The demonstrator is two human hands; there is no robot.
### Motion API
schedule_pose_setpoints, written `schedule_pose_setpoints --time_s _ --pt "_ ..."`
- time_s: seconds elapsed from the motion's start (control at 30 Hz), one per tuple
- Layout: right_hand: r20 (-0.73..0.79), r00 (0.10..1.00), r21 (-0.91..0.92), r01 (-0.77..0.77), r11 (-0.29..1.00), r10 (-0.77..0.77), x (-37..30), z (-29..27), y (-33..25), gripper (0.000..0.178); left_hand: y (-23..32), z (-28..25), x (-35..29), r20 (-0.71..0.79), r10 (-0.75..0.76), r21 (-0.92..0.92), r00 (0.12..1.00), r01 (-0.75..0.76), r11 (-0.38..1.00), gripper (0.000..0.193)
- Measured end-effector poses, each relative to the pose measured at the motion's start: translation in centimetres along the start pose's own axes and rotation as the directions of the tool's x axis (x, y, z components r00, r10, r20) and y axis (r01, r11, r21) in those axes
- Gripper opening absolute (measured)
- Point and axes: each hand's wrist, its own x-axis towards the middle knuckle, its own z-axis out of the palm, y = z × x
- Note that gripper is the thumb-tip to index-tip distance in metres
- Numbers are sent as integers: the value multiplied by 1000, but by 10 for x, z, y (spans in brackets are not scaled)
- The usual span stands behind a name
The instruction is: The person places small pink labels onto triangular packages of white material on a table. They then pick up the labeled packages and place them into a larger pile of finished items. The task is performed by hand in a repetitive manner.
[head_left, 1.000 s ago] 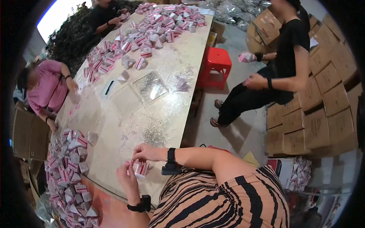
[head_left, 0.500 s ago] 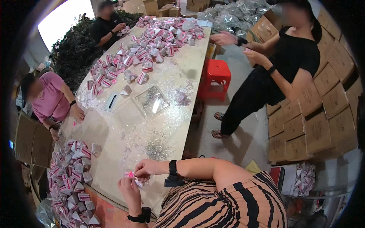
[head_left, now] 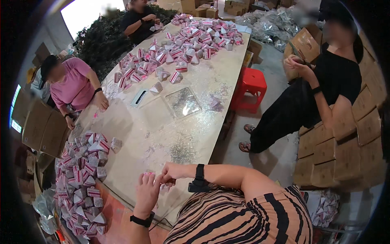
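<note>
Small pink-and-white packet [head_left: 165, 187] is in the hands, over the near end of the table [head_left: 126, 166], mostly hidden by fingers. Left hand [head_left: 148, 189] is closed on it, fingers bent; right hand [head_left: 174, 171] pinches it from the right, exact contact spot hidden.

Edges: near table edge curves just below the hands, the wearer's striped clothing [head_left: 227, 211] right up against it. Long right edge runs away to the far right corner. Room to move: a broad strip of tabletop between the near-left packet pile [head_left: 81, 183] and the tinsel shreds [head_left: 183, 152], carrying on toward mid-table. Pile crowds the near left edge; one loose packet [head_left: 116, 144] sits just inside it.

Surface: pale top, glitter scattered. Clear square tray [head_left: 183, 102] lies mid-table toward the right edge, white flat device [head_left: 139, 98] to its left. Bigger packet pile [head_left: 191, 44] covers the far end.

Room: red stool [head_left: 250, 89] by the right edge; person in black [head_left: 317, 89] stands beyond it, cartons [head_left: 337, 150] stacked behind. Person in pink [head_left: 75, 83] works at the left edge, another person [head_left: 140, 24] at the far left.

Pose: left forearm rises from below, right comes in flat from the right, both wrists banded black.
</note>
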Motion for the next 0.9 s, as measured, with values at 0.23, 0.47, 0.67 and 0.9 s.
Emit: schedule_pose_setpoints --time_s 0.23,0.47,0.67,0.9 --pt "-7 1000 -151 15 988 -16 1 0 -8 13 2 15 -14 13 -270 -280 963 263 923 10" --pt "12 888 -790 290 540 -460 -12 16 -22 17 -7 53 -20 182 -579 -705 795 515 487 19" --pt "133 843 -896 327 299 -521 -10 13 -14 14 -9 69 -21 427 -556 -814 713 571 107 17" --pt "101 821 -895 322 309 -562 -7 3 -7 12 -23 93 -26 371 -578 -750 727 601 275 32"
